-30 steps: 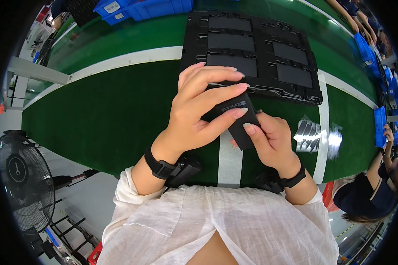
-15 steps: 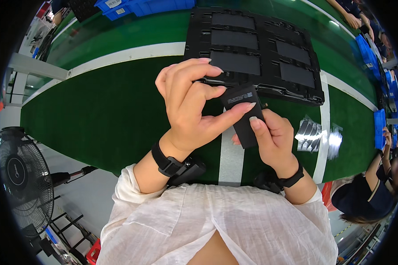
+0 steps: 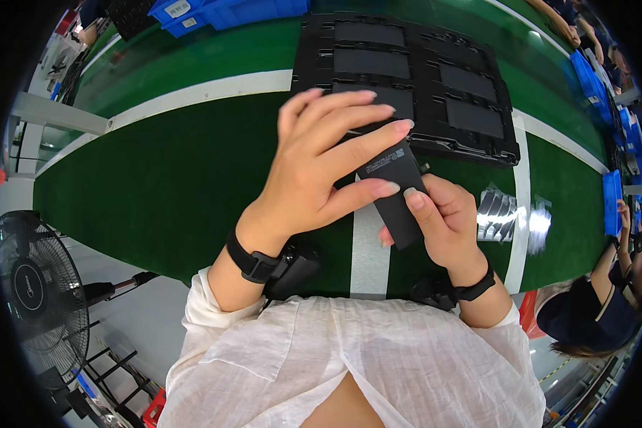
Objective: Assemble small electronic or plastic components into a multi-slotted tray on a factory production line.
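A flat black battery (image 3: 398,196) with small pale print near its upper end is tilted in front of me. My right hand (image 3: 442,217) grips its right edge, thumb on the face and a fingertip showing at the left edge. A small connector tab (image 3: 425,168) sticks out by the right index finger. Over the battery's upper left side hovers my left hand (image 3: 317,164), fingers spread and thumb tip near the face; whether it touches cannot be told. Beyond the hands lies a black moulded tray (image 3: 424,78) with several flat dark pieces in its recesses.
Shiny clear plastic strips (image 3: 497,216) lie on the green mat (image 3: 157,185), right of my hand. Blue bins (image 3: 228,13) stand at the far left, and another blue bin (image 3: 612,203) at the right. A black fan (image 3: 39,285) is at lower left; a co-worker (image 3: 592,314) sits at right.
My left hand has spread its fingers and shifted across the battery's upper end. The battery has come slightly lower, still in my right hand.
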Action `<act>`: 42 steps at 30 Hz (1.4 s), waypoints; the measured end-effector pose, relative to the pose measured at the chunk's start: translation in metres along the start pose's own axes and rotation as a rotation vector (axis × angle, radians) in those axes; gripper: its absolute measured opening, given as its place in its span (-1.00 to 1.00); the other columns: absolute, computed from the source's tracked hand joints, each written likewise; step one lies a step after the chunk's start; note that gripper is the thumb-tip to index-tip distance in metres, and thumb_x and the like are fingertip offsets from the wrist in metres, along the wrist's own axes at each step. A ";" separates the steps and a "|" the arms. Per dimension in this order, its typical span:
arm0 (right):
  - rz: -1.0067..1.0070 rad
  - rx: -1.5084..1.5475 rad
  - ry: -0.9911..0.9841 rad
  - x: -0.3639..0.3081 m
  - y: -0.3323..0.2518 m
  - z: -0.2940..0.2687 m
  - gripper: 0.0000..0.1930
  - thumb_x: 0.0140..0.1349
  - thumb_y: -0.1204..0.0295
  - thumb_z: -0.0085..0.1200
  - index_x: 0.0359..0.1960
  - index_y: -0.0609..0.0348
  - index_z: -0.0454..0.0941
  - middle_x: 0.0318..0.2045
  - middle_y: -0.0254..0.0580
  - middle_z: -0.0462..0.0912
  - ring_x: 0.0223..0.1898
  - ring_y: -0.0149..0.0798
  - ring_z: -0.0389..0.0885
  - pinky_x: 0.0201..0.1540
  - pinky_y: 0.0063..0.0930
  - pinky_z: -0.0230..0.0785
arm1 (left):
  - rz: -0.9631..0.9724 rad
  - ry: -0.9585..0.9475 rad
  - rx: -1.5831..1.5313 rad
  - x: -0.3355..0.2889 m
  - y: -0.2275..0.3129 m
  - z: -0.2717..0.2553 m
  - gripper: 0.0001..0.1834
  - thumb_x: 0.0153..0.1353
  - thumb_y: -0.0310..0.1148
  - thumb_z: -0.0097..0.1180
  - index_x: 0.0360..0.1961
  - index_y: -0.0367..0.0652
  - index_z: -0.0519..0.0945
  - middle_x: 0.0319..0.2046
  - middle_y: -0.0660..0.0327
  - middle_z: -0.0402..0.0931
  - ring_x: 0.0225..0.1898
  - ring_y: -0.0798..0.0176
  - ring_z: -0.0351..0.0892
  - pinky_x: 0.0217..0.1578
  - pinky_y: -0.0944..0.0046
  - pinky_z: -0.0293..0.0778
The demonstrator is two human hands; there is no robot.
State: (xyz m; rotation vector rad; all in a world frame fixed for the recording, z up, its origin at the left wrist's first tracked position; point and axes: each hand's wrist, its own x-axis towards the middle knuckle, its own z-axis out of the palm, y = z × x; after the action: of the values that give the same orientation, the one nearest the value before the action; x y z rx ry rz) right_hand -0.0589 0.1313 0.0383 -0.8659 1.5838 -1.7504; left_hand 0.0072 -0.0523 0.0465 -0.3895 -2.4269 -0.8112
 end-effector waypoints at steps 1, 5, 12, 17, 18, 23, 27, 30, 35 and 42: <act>0.057 0.017 -0.004 0.000 -0.002 -0.001 -0.77 0.26 0.40 -0.15 -0.50 0.29 0.41 -0.66 -0.22 0.56 -0.63 -0.48 0.54 -0.60 -0.69 0.35 | 0.034 -0.005 0.217 0.001 0.002 -0.003 -0.50 0.07 0.02 -0.07 -0.07 -0.09 0.51 -0.01 0.10 0.39 0.08 0.05 0.27 0.09 0.03 0.00; 0.162 0.050 0.023 0.003 -0.003 -0.003 -0.77 0.26 0.40 -0.16 -0.48 0.31 0.42 -0.66 -0.19 0.55 -0.62 -0.47 0.55 -0.60 -0.68 0.36 | 0.040 0.007 0.511 0.002 0.004 0.002 -0.34 0.00 0.33 -0.32 -0.10 0.17 0.54 0.05 0.12 0.32 0.12 0.04 0.19 0.13 -0.07 -0.20; 0.024 -0.067 0.081 0.002 0.005 0.000 -0.78 0.25 0.42 -0.14 -0.49 0.29 0.43 -0.65 -0.22 0.57 -0.63 -0.50 0.53 -0.60 -0.69 0.34 | 0.217 0.092 0.100 -0.007 0.005 0.003 -0.27 0.12 0.31 -0.51 -0.14 0.05 0.58 0.09 -0.08 0.22 0.10 -0.09 0.20 0.11 -0.12 -0.08; -0.067 -0.194 0.023 0.003 0.008 0.008 -0.79 0.22 0.45 -0.10 -0.55 0.27 0.41 -0.68 -0.26 0.56 -0.66 -0.52 0.50 -0.62 -0.68 0.30 | -0.318 0.258 -0.410 -0.009 0.002 0.005 -0.75 0.17 -0.31 -0.08 -0.31 -0.23 0.58 -0.45 0.19 0.53 -0.38 0.31 0.44 -0.26 0.35 0.28; -0.086 -0.208 0.023 0.003 0.009 0.008 -0.79 0.21 0.46 -0.09 -0.57 0.27 0.41 -0.69 -0.25 0.55 -0.67 -0.51 0.50 -0.63 -0.68 0.29 | -0.405 0.269 -0.515 -0.009 0.002 0.012 -0.87 0.09 -0.39 0.06 -0.40 -0.18 0.61 -0.56 0.28 0.55 -0.49 0.36 0.43 -0.31 0.37 0.22; -0.171 -0.403 -0.009 0.003 0.013 -0.001 -0.80 0.17 0.48 -0.05 -0.61 0.26 0.38 -0.71 -0.25 0.54 -0.70 -0.46 0.49 -0.65 -0.65 0.27 | -0.457 0.060 -0.495 -0.009 0.000 0.006 -0.93 0.05 -0.48 0.11 -0.51 -0.24 0.59 -0.63 0.29 0.48 -0.53 0.46 0.30 -0.46 0.43 0.23; -0.246 -0.527 -0.058 0.006 0.012 -0.003 -0.79 0.16 0.49 -0.04 -0.63 0.24 0.35 -0.72 -0.25 0.53 -0.70 -0.44 0.50 -0.66 -0.64 0.27 | -0.544 -0.008 -0.460 -0.007 0.002 0.005 -0.95 -0.05 -0.49 0.21 -0.53 -0.22 0.59 -0.63 0.29 0.49 -0.54 0.47 0.34 -0.49 0.45 0.23; -0.175 -0.392 -0.021 0.005 0.012 -0.001 -0.81 0.18 0.48 -0.07 -0.58 0.26 0.39 -0.70 -0.25 0.55 -0.69 -0.46 0.50 -0.64 -0.64 0.29 | -0.546 -0.030 -0.673 -0.003 0.007 0.001 -0.87 -0.10 -0.46 0.26 -0.50 -0.25 0.59 -0.57 0.26 0.53 -0.49 0.46 0.42 -0.42 0.47 0.31; -0.006 -0.174 0.023 0.005 0.010 0.001 -0.82 0.23 0.46 -0.12 -0.47 0.29 0.44 -0.66 -0.25 0.57 -0.63 -0.49 0.52 -0.59 -0.65 0.34 | -0.617 0.068 -0.923 -0.003 0.002 0.002 -0.87 0.05 -0.45 0.14 -0.42 -0.31 0.57 -0.48 0.24 0.56 -0.40 0.45 0.48 -0.32 0.44 0.39; 0.163 0.204 -0.049 0.008 0.009 0.000 -0.69 0.30 0.29 -0.26 -0.28 0.32 0.44 -0.43 -0.11 0.59 -0.46 -0.38 0.56 -0.38 -0.56 0.41 | -0.587 0.128 -0.671 -0.005 0.001 0.007 -0.79 0.19 -0.36 -0.02 -0.42 -0.30 0.56 -0.57 0.25 0.52 -0.50 0.49 0.46 -0.47 0.49 0.34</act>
State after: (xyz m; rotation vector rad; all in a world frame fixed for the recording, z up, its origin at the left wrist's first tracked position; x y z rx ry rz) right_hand -0.0638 0.1243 0.0296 -0.6569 1.3751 -1.7250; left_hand 0.0087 -0.0480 0.0391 0.1577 -2.0994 -1.8486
